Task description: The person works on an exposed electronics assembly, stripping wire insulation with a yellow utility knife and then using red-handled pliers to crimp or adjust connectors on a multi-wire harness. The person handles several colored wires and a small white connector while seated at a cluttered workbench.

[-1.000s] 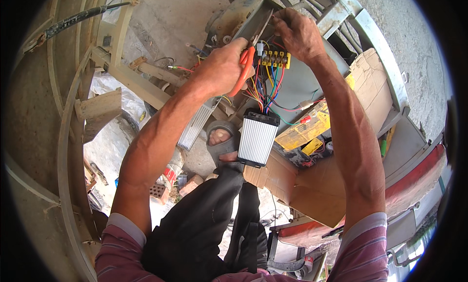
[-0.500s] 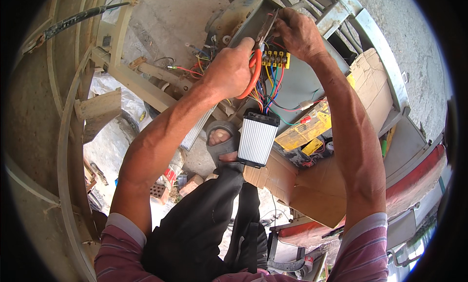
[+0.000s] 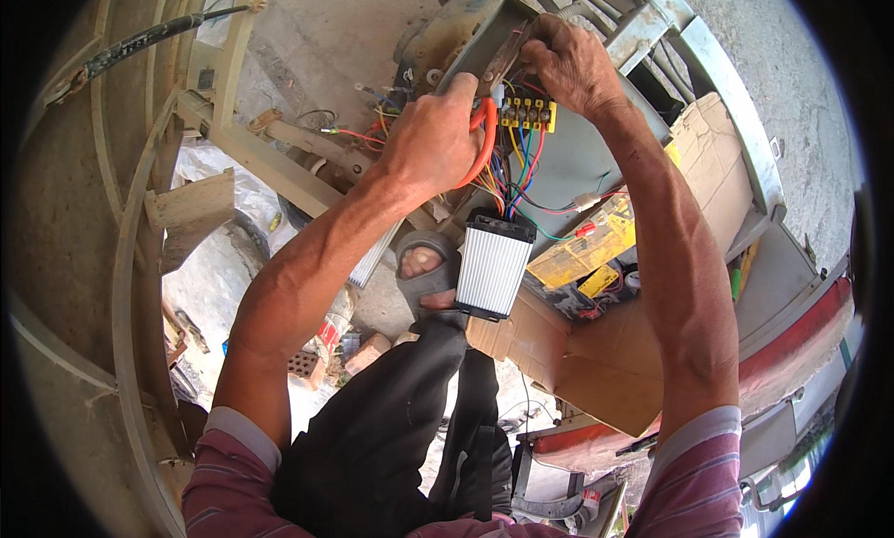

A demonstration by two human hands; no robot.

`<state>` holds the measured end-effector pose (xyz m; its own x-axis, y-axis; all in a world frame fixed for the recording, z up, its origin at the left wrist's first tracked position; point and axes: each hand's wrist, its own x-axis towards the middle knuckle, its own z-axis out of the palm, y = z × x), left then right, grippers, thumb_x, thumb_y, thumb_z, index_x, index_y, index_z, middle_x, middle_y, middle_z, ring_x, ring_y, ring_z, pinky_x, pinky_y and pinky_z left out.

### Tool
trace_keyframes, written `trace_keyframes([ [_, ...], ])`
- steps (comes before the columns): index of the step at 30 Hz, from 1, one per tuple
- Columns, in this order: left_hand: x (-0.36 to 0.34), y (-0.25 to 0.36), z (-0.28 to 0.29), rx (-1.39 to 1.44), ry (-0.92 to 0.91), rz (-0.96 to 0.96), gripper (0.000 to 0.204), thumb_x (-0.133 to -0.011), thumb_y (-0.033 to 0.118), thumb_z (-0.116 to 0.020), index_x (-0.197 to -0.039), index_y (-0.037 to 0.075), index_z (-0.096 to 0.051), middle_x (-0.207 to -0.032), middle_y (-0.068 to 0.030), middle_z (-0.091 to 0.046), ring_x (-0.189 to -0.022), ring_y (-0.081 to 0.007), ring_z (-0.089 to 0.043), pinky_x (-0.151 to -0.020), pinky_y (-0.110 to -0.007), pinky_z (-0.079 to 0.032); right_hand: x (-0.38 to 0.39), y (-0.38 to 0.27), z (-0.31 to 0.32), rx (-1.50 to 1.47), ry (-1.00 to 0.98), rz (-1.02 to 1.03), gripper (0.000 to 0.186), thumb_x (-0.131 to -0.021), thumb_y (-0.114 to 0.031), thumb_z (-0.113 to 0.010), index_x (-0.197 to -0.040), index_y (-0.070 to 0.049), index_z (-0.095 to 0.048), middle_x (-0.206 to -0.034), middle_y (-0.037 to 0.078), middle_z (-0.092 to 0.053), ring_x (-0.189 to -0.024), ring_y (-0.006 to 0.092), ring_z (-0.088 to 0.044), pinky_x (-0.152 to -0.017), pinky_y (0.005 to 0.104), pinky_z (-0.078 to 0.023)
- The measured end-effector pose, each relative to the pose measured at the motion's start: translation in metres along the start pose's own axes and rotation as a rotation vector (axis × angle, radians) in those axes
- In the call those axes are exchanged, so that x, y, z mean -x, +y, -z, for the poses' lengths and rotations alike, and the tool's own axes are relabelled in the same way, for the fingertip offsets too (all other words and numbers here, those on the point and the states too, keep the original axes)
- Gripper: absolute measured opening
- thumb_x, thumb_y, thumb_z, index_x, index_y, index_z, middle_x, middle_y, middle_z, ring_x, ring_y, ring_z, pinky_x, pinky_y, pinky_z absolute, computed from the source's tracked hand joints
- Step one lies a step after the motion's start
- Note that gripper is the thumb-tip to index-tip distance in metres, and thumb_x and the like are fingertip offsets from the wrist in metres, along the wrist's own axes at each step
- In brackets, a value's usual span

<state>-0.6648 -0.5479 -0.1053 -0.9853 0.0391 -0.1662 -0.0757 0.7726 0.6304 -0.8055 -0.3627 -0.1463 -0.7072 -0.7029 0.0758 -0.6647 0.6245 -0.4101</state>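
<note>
My left hand (image 3: 430, 142) is closed round the orange handles of a pair of pliers (image 3: 488, 136), whose metal jaws point up and to the right. At the jaw tips is my right hand (image 3: 575, 65), its fingers pinched together; what they hold is hidden behind them. Just below the jaws sits a yellow terminal block (image 3: 528, 116) with a row of screws. Coloured wires (image 3: 510, 180) run down from it to a finned silver controller box (image 3: 494, 266), which rests near my sandalled foot (image 3: 424, 263).
A grey metal housing (image 3: 568, 156) lies under the terminal block. To the right are a worn yellow case (image 3: 582, 249) and cardboard (image 3: 712, 156). A metal frame (image 3: 722, 82) curves round the far right. Loose wires (image 3: 358, 136) stick out left of my left hand.
My left hand has shifted slightly left with the pliers, and their jaws sit a little lower. My right hand stays close to the jaw tips.
</note>
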Motion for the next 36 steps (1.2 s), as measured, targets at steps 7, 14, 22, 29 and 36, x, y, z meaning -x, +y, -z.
trace_keyframes([
  [7, -0.004, 0.0, 0.013, -0.01, 0.126, 0.115, 0.034, -0.094, 0.014, -0.069, -0.121, 0.001, -0.053, -0.084, -0.026, -0.071, -0.086, -0.0509, -0.07, -0.071, -0.054, -0.055, -0.004, -0.002, -0.004, -0.109, 0.027, -0.111, 0.026, -0.089, -0.025, -0.06, -0.097, -0.004, -0.073, -0.091, 0.016, -0.076, -0.085, 0.0379, -0.073, -0.08, 0.0472, -0.059],
  [14, -0.015, -0.006, 0.032, 0.384, 0.156, 0.169, 0.045, -0.093, 0.006, -0.066, -0.136, 0.001, -0.052, -0.086, -0.0075, -0.07, -0.066, -0.0112, -0.065, -0.057, -0.029, -0.055, 0.003, -0.014, 0.005, -0.379, 0.086, -0.266, 0.029, -0.089, -0.024, -0.06, -0.099, 0.0, -0.073, -0.075, 0.013, -0.075, -0.075, 0.0309, -0.076, -0.079, 0.0419, -0.06],
  [22, -0.015, 0.005, 0.024, 0.636, 0.034, 0.232, 0.047, -0.093, 0.005, -0.067, -0.137, -0.002, -0.052, -0.086, -0.007, -0.069, -0.064, -0.0105, -0.062, -0.057, -0.027, -0.054, 0.006, 0.005, 0.004, -0.587, 0.04, -0.22, 0.038, -0.09, -0.015, -0.065, -0.124, 0.001, -0.067, -0.112, 0.017, -0.076, -0.105, 0.0272, -0.075, -0.095, 0.0376, -0.057],
  [29, -0.013, 0.003, 0.022, 0.393, -0.003, 0.153, 0.048, -0.093, 0.011, -0.067, -0.136, -0.004, -0.054, -0.08, -0.0059, -0.068, -0.062, -0.0102, -0.061, -0.055, -0.029, -0.051, 0.004, 0.012, -0.001, -0.641, 0.0, -0.225, 0.032, -0.09, -0.01, -0.065, -0.121, 0.0, -0.068, -0.106, 0.016, -0.077, -0.1, 0.0281, -0.076, -0.09, 0.0397, -0.058],
  [36, 0.01, 0.004, 0.035, 0.011, -0.062, 0.181, 0.039, -0.089, 0.015, -0.068, -0.125, 0.001, -0.06, -0.085, -0.0164, -0.071, -0.074, -0.0315, -0.07, -0.071, -0.043, -0.054, 0.001, 0.004, 0.007, -0.477, -0.035, -0.286, 0.026, -0.093, -0.01, -0.066, -0.117, 0.0, -0.07, -0.099, 0.013, -0.077, -0.094, 0.0209, -0.076, -0.087, 0.0338, -0.059],
])
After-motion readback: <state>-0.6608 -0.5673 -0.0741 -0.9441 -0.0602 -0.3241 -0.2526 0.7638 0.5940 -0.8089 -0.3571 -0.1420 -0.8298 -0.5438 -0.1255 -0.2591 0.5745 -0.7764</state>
